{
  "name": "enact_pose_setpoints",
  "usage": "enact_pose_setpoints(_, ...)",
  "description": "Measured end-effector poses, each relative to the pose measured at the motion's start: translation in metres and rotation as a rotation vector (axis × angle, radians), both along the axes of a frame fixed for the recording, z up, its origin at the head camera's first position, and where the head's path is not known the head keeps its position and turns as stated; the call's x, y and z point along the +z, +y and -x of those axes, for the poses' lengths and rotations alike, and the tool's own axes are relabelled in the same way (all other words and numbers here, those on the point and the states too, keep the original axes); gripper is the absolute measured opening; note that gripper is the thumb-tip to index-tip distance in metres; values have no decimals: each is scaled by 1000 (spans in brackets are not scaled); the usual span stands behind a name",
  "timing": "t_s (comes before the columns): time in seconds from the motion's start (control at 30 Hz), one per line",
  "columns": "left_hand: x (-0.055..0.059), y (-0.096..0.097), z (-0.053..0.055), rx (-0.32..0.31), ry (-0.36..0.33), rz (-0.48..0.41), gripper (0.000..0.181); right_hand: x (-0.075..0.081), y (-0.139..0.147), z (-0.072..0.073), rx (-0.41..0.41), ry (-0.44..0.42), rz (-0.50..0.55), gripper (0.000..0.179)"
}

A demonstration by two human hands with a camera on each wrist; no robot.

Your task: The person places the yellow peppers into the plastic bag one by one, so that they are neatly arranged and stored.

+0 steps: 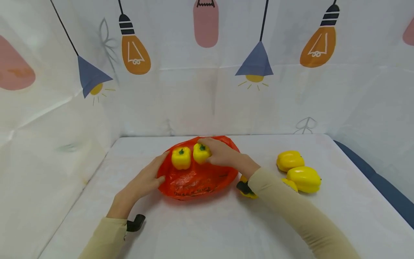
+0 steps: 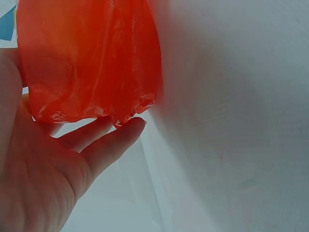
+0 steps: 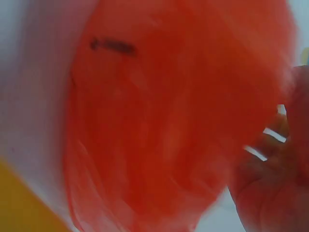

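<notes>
Red plastic bag [image 1: 197,183] sits near the far edge of the white table [image 1: 207,230], a bit L of its middle. One yellow bell pepper [image 1: 201,154] & a second pepper [image 1: 181,158] show within the bag's outline, side by side, stem ends up; whether they're down inside or on a fold of film, can't tell. R hand [image 1: 223,153] comes over the bag from the R, fingers + thumb clamped on the R-most of the two, prob. b/c a grip from above & the side avoids bunching the plastic. The other is just beside the L fingertips, not gripped.

L hand [image 1: 145,181] is at the bag's L side, fingers spread apart & fairly straight, touching the film; looks like bracing, prob. b/c thin plastic would slide or sag w/o it. R wrist view is mostly blurry red film, so the pepper grip is hidden there.

Toward the table's R edge: upper loose pepper [image 1: 289,160], lower loose pepper [image 1: 304,179] close by, & a third loose pepper [image 1: 291,184] partly behind the R sleeve [image 1: 300,216]. A near-cuff pepper [image 1: 249,195] lies btwn bag & that group, mostly covered by the black wrist cam [image 1: 244,187]. Spots prob. suit R-hand reach.
</notes>
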State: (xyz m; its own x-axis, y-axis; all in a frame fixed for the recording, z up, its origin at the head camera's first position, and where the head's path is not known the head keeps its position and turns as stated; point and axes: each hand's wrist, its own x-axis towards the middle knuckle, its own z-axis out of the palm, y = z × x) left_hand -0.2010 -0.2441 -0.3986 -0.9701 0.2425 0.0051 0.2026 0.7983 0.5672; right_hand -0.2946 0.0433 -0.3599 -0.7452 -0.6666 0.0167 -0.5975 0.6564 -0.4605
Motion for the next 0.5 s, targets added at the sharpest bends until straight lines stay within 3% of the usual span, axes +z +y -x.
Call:
enact_pose_setpoints(0.2,-3,4,0,-20,-3,-1,83,-13,-5,-4,-60,-41,-69,70)
enact_pose_setpoints(0.37,-2,4,1,-17,14,4,83,-7,-4,-7,-86,28,-117,70)
enact_pose_setpoints(0.5,0,5,2,-22,15,-4,83,-2,-3,-8,-113,8,-91,69)
